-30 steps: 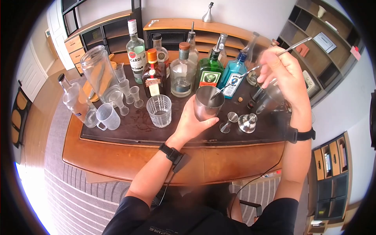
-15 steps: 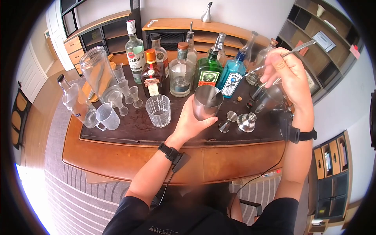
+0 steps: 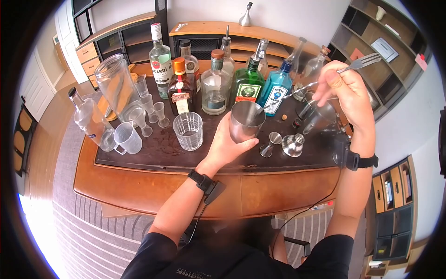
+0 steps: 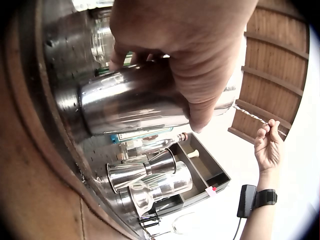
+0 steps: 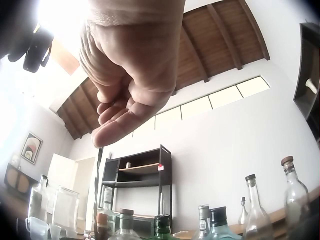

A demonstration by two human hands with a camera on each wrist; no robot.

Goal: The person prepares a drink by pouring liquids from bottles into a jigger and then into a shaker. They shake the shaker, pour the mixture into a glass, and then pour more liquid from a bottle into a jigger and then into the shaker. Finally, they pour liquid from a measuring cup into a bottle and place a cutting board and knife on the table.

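My left hand [image 3: 226, 148] grips a metal shaker tin [image 3: 248, 129] by its side, thumb across the front. In the left wrist view the tin [image 4: 135, 100] stands on the dark tabletop. Above and right of it, my right hand [image 3: 349, 93] pinches a long bar spoon [image 3: 297, 91] with a twisted shaft and a forked upper end. The spoon slants down into the tin's mouth; its lower tip is hidden inside. Just right of the tin stand a double-ended jigger [image 3: 270, 145] and a metal shaker top [image 3: 292, 146]. A cut-glass tumbler [image 3: 188, 132] stands to the left.
Behind the tin stand several bottles, among them a green Jägermeister bottle [image 3: 248, 83] and a blue gin bottle [image 3: 277, 90]. At left are a plastic measuring jug [image 3: 128, 138], small glasses and a large jar [image 3: 116, 86]. A clear mixing glass [image 3: 320, 118] stands under the right forearm.
My right hand has shifted slightly rightward with the bar spoon. The spoon has turned, so its fork prongs now show broadside. The left hand and tin stay almost in place.
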